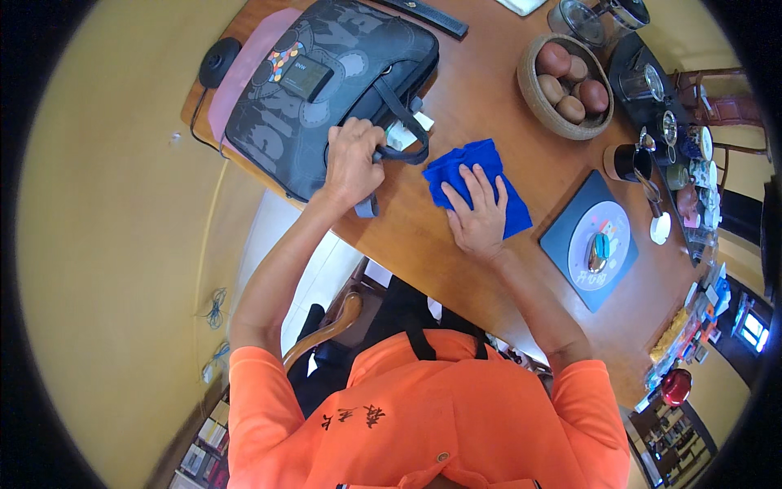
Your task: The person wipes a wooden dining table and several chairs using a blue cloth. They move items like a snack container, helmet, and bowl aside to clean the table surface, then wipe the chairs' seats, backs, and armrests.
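My left hand (355, 159) is closed around a handle of the dark patterned laptop bag (269, 138), which lies flat at the left end of the wooden table (399, 244). A small black box-shaped device (305, 78) rests on top of the bag. Pale paper or a packet (410, 130) shows beside the handle loop. My right hand (481, 213) lies with spread fingers on a folded blue cloth (466, 163), pressed flat to the tabletop just right of the bag.
A round bowl (529, 90) of brown and reddish ball-shaped objects stands beyond the cloth. To the right are a dark mat (562, 236) with a round pale disc (582, 253), and a dark tea tray (648, 90) with glassware and cups. A wooden chair arm (326, 326) is below the edge.
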`<state>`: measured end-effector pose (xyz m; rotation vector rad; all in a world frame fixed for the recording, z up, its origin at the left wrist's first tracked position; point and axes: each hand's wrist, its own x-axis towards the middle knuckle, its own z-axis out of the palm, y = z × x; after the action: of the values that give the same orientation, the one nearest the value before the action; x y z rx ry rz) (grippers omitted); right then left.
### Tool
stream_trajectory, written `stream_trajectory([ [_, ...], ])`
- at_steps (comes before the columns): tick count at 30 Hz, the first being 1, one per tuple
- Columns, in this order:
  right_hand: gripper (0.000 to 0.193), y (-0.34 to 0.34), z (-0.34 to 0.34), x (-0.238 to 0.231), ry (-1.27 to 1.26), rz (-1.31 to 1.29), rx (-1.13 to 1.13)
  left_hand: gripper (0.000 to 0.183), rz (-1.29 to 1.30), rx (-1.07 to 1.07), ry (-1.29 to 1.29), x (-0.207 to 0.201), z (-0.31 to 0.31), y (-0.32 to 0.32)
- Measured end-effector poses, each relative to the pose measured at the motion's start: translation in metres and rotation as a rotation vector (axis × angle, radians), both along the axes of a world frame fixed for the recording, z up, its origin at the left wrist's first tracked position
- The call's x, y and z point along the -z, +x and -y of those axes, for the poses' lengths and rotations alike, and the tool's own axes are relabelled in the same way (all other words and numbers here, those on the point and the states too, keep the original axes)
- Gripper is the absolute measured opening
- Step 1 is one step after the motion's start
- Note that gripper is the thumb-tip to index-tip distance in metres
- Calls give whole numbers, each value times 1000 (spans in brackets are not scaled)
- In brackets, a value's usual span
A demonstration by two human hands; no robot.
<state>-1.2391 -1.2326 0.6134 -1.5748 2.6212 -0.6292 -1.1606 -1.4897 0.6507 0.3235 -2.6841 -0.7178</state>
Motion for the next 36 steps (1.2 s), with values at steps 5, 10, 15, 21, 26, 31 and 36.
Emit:
stream_trajectory([
  [5, 43, 28, 12, -1, 6, 68, -79, 15, -107, -165, 273, -35, 15, -11],
  [10, 42, 31, 14, -5, 23, 86, -73, 15, 61, -20, 140, -44, 15, -8],
  [15, 40, 31, 13, -4, -52, 75, -71, 32, 334, 193, -383, -13, -23, 1],
  [21, 38, 33, 10, 1, -85, 75, -65, 46, 448, -44, -627, 19, -49, -21],
  [26, 36, 32, 8, -1, -97, 87, -58, 37, 613, -21, -649, 27, -48, -44],
  [31, 33, 32, 6, 2, -146, 75, -31, 28, 458, 135, -469, 7, -19, -36],
  [36, 31, 31, 3, 11, -202, 88, -33, 22, 251, 173, -153, -48, 34, -36],
])
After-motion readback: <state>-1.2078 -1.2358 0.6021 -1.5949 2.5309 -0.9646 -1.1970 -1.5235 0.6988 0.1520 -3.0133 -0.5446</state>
